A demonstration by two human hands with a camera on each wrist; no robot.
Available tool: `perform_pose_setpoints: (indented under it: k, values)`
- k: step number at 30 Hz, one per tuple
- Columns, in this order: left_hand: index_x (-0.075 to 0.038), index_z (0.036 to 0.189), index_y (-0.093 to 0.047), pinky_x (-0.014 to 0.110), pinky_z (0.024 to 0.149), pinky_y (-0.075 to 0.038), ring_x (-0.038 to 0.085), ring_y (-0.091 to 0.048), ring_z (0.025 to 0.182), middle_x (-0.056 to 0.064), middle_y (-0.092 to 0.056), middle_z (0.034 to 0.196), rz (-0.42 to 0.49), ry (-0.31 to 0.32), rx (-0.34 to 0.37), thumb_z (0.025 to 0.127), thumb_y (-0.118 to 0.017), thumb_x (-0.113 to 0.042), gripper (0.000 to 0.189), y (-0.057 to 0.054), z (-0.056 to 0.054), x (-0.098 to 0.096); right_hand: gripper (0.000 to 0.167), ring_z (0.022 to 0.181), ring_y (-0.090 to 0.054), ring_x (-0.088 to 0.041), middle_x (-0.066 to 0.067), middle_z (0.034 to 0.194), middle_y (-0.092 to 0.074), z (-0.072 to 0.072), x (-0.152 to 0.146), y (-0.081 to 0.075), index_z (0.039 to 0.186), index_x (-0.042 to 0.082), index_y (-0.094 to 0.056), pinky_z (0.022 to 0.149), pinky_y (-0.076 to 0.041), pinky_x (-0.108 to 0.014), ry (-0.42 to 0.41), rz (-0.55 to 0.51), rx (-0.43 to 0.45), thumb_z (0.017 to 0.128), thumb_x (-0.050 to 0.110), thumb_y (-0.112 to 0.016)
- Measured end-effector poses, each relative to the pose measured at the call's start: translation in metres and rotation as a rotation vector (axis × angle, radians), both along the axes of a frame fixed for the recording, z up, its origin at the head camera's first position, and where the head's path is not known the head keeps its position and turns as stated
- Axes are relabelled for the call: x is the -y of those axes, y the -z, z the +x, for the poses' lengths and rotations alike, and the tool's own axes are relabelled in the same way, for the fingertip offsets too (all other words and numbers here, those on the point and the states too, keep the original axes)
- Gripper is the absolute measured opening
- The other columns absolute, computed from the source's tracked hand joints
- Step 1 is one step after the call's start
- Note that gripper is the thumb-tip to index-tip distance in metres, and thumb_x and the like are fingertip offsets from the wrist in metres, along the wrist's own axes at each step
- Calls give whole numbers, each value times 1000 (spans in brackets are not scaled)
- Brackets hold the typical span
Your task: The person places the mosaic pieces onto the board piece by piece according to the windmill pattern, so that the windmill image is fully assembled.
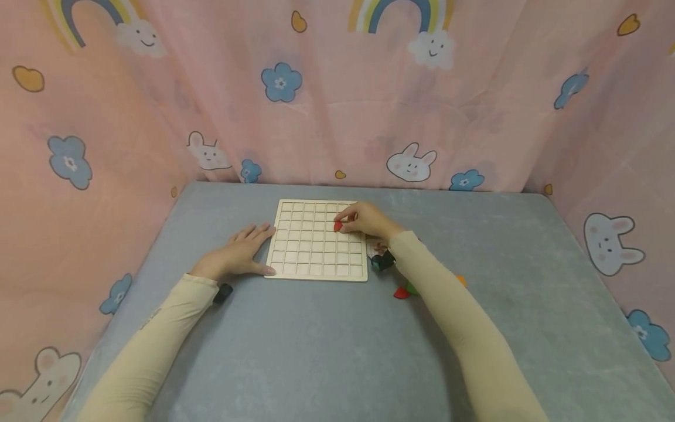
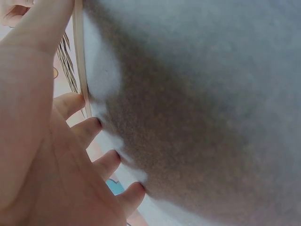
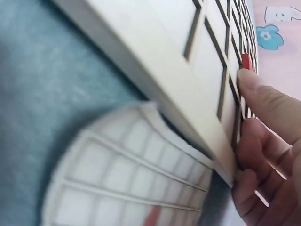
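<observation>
A pale wooden board (image 1: pixel 316 258) with a grid of square cells lies on the grey table. My left hand (image 1: pixel 234 255) is spread along its left side, fingertips by the edge and thumb at the near left corner. In the left wrist view the fingers (image 2: pixel 108 165) are extended at the board's rim. With thumb and forefinger, my right hand (image 1: pixel 369 220) pinches a small red piece (image 1: pixel 337 226) over the upper right cells. That red piece (image 3: pixel 246 61) shows only partly past the thumb in the right wrist view.
Right of the board lies a patterned card (image 1: pixel 377 246), partly hidden by my wrist; its grid-marked surface (image 3: pixel 108 160) looks curved up close. A loose red piece (image 1: pixel 402 293), a green piece (image 1: pixel 412 288) and an orange piece (image 1: pixel 462 281) lie around my right forearm. A pink curtain (image 1: pixel 327 129) stands behind.
</observation>
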State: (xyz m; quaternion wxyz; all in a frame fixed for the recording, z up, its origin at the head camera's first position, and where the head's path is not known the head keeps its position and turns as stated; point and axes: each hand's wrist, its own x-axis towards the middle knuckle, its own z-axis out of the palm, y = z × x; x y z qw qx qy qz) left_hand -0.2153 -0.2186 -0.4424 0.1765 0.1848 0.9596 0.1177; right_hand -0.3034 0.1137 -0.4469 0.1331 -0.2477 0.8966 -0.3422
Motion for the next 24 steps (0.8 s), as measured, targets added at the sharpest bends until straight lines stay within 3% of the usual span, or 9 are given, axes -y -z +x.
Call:
perform_pose_setpoints:
  k: [11,18,24]
  values:
    - [-13,160,-16,68,119,-12,47,-5,153,16,-10,168,13,0,10,78,-76,-57,110,-1,0,1,25,75,-52,-17,-3,95,-71,3,0,2,109,19,-78,66,-43,-28,36,-55,-15,85,26,-79]
    - [-13,160,-16,68,119,-12,47,-6,153,16,-10,168,14,2,5,78,-76,-57,110,-2,1,0,28,74,-51,-18,-6,90,-68,0,3,5,113,19,-76,64,-42,-27,46,-62,-14,86,25,-78]
    - [-12,160,-16,69,119,-13,47,-7,153,17,-10,168,20,11,4,79,-75,-56,110,-2,1,0,29,76,-51,-18,-6,94,-66,-4,11,3,117,19,-74,66,-43,-27,74,-52,-9,89,26,-75]
